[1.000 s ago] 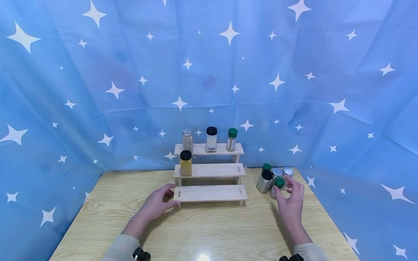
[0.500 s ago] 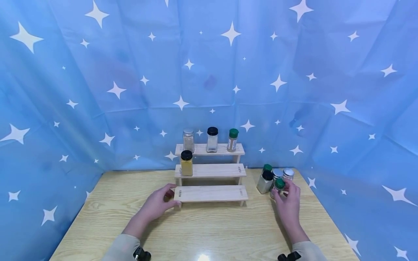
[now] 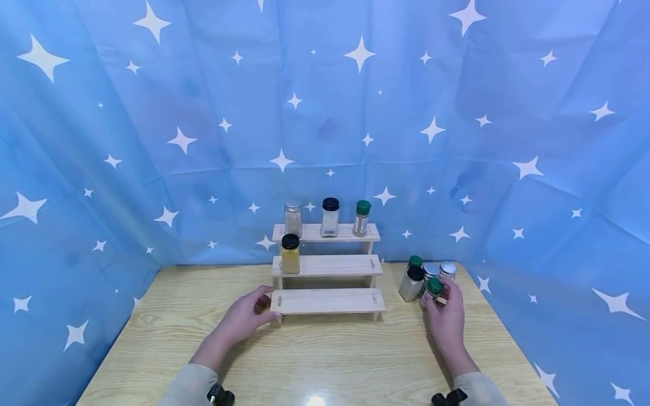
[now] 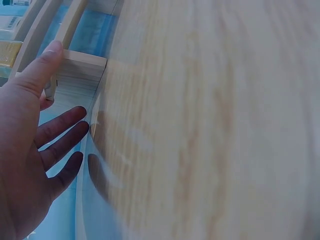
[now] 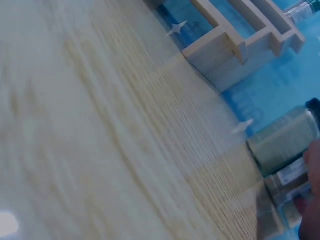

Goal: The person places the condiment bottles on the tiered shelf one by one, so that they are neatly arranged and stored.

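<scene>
A three-step wooden spice rack (image 3: 330, 301) stands at the back middle of the table. My left hand (image 3: 242, 317) pinches the left end of its lowest step; in the left wrist view the thumb (image 4: 46, 62) lies along the wood while the other fingers spread loosely. At the right, my right hand (image 3: 448, 322) grips a spice jar with a green lid (image 3: 434, 286) between thumb and fingers. Around it are a black-lidded jar (image 3: 412, 285), another green-lidded jar (image 3: 415, 261) and two silver-lidded jars (image 3: 447, 269). In the right wrist view, only the hand's edge (image 5: 314, 185) shows.
The top step carries a silver-lidded jar (image 3: 293, 219), a black-lidded jar (image 3: 329, 218) and a green-lidded jar (image 3: 361, 219). A yellow jar with a black lid (image 3: 290, 256) stands on the middle step's left end. Behind the table (image 3: 325, 358) hangs a blue starry curtain (image 3: 213, 192).
My right hand has moved slightly left and closed its fingers around the front green-lidded jar. The left hand stays at the rack's lowest step.
</scene>
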Demonstrator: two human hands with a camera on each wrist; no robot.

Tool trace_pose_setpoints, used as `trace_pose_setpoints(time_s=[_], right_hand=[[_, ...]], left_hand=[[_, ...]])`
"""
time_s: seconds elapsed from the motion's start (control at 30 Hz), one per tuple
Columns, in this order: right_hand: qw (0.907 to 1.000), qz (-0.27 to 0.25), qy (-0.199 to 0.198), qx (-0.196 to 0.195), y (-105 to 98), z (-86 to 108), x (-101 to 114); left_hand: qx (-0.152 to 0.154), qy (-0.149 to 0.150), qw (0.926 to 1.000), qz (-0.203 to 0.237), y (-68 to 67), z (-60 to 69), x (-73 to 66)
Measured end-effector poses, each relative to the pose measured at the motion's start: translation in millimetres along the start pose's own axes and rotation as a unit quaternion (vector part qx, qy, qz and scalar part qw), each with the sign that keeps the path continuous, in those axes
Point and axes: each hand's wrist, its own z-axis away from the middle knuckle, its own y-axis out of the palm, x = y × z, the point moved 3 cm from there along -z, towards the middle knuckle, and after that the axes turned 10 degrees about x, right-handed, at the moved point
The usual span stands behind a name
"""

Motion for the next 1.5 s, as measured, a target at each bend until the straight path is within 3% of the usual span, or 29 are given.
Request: trace_pose_setpoints(time_s=[0.13, 0.43, 0.87, 1.07, 1.5], right_hand=[[0.9999, -0.006, -0.006, -0.014, -2, 5.4, 11], [0.9941, -0.039, -0.091, -0.045, 3, 3.8, 65], [0.9849, -0.104, -0.13, 0.048, 55, -18.9, 130], [0.9785, -0.106, -0.165, 0.064, 81, -26.5, 158], [0.9646, -0.1, -0.209, 0.127, 132, -39.9, 188]], left_hand=[[0.002, 0.0, 1.0, -0.002, 0.4, -0.2, 0.3], [0.001, 0.0, 1.0, -0.007, 0.3, -0.4, 1.8], [0.0, -0.004, 0.9999, -0.013, -1.4, -0.3, -1.1], [0.007, -0.004, 1.0, -0.006, 0.3, 0.8, -0.3], [0.0, 0.002, 1.0, -0.002, 1.2, -0.6, 1.5]])
